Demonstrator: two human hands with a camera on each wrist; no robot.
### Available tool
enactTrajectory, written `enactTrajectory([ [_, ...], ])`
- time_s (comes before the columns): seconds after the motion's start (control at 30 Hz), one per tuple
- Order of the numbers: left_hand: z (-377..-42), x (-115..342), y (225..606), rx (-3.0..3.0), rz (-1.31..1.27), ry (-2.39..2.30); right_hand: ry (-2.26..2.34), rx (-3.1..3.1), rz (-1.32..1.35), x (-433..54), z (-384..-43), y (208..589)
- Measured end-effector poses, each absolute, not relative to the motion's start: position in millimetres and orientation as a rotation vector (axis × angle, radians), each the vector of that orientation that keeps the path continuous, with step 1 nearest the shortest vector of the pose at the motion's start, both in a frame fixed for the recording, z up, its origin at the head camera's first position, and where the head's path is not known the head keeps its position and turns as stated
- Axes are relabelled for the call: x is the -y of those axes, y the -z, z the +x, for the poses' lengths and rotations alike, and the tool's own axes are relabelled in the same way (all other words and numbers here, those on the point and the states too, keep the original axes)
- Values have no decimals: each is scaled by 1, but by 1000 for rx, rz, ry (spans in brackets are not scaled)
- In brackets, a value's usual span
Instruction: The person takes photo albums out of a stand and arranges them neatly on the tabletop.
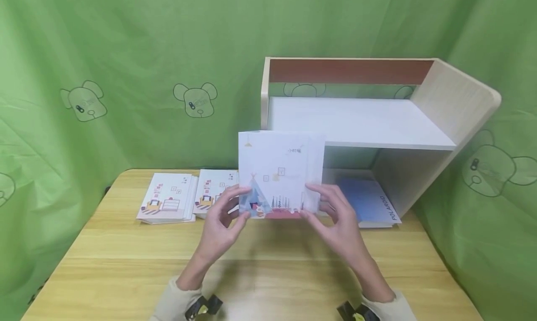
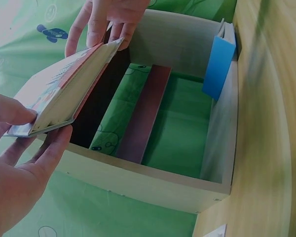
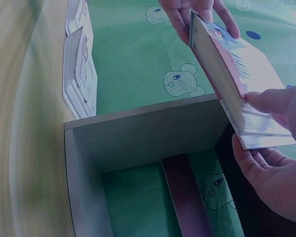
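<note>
Both hands hold up a thick white book (image 1: 272, 157) with a blue tent, small frames and a pink strip drawn on its cover. My left hand (image 1: 224, 213) pinches its left edge, thumb on the cover side and fingers behind. The right hand (image 1: 335, 213) grips the opposite edge likewise. In the left wrist view, the book (image 2: 64, 81) is tilted with its page block showing between the covers. From the right wrist, the thumb presses on the book (image 3: 241, 74) near the lower cover edge. It is raised over the table, in front of the shelf.
A wooden shelf unit (image 1: 361, 120) with a white board stands at the back right. In its lower part lies a blue book marked POLAROID (image 1: 369, 199). Left of it, white illustrated books lie in two piles (image 1: 168, 195) on the wooden table (image 1: 138, 265). Green curtain (image 1: 147, 41) hangs behind.
</note>
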State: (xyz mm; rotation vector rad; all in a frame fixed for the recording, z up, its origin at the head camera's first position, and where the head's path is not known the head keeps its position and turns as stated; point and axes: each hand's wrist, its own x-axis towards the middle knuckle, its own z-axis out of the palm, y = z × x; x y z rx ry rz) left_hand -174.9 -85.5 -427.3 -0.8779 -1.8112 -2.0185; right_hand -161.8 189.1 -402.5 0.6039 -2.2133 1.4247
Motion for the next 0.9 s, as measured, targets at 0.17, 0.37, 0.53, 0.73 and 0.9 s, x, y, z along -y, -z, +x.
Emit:
enactTrajectory([
  [0.17, -174, 90, 423, 1814, -868, 2007, -1405, 2195, 626, -185, -164, 400],
  [0.37, -174, 96, 419, 1794, -864, 1990, -1430, 2171, 646, -179, -165, 397],
  [0.53, -175, 101, 416, 1775, -857, 1999, -1426, 2160, 655, -174, -168, 396],
  [0.73, -176, 108, 416, 1750, -864, 1989, -1415, 2162, 653, -168, -170, 395],
  [0.9, -176, 114, 413, 1746, -862, 1977, -1410, 2156, 665, -162, -171, 392],
])
